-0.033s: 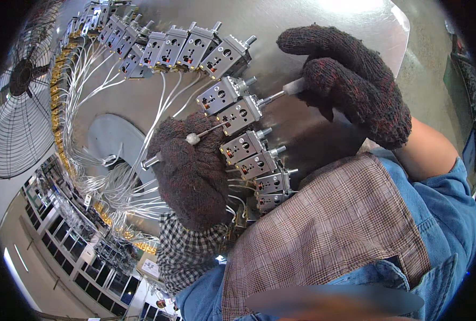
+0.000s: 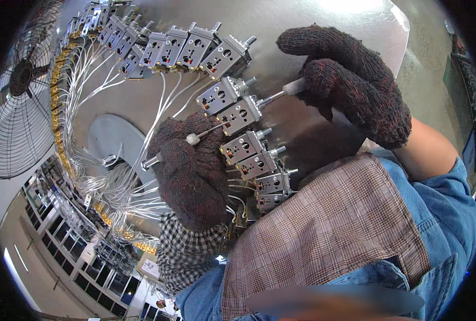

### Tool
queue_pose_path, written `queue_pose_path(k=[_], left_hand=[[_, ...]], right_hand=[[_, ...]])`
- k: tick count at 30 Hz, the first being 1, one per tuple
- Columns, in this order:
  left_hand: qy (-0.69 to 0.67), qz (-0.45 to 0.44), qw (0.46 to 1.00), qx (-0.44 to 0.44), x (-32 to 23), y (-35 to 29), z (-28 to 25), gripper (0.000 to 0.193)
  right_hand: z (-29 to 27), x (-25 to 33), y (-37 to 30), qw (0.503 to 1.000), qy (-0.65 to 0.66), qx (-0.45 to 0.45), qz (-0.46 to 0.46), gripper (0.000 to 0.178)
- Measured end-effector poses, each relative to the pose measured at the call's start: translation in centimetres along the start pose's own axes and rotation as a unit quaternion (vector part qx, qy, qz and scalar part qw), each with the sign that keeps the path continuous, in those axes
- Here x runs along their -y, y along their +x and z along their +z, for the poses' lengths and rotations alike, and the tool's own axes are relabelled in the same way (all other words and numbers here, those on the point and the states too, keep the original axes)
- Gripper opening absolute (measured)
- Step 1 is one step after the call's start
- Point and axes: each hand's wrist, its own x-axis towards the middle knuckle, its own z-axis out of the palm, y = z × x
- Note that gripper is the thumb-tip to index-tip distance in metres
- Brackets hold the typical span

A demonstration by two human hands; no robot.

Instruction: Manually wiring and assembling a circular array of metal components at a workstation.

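My left hand (image 2: 187, 171), in a dark knitted glove, is closed around a thin screwdriver (image 2: 211, 129). Its pale collar and metal end stick out of the fist, and its tip meets the face of a small metal control box (image 2: 239, 115). At the same box's shaft, my right hand (image 2: 350, 85), gloved alike, pinches a grey sleeve-shaped piece (image 2: 293, 86); the rest of that piece is hidden in the fingers. The right index finger stretches out above the pinch. Similar control boxes (image 2: 224, 56) stand in a curved row on both sides, shafts pointing outward.
Many white leads (image 2: 160, 115) run from the boxes across a shiny metal table (image 2: 281, 27). A round grey disc (image 2: 115, 134) lies among them. Gold-coloured parts (image 2: 56, 107) line the left edge. A large wire-caged fan (image 2: 21, 117) stands at the far left.
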Motion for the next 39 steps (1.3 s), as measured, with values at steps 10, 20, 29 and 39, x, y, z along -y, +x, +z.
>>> queue_pose_path(k=[10,20,29,39], left_hand=[[-0.666,-0.222,0.706,-0.094,0.5,-0.9,1.4,0.018],[-0.491,-0.106,0.862,-0.062,1.5,-1.6,1.8,0.025],[-0.769,-0.209,0.604,-0.024,2.3,-2.2,0.2,0.023],[-0.581,-0.221,0.783,0.026,1.2,-2.7,-0.8,0.019]], right_hand=[[0.1,-0.7,0.0,0.999,0.006,0.006,-0.038,0.034],[0.2,-0.5,0.0,0.996,-0.022,0.000,-0.082,0.038],[0.2,-2.4,-2.4,0.964,-0.181,-0.056,-0.185,0.036],[1.6,-4.2,-3.3,0.909,-0.246,-0.053,-0.331,0.027]])
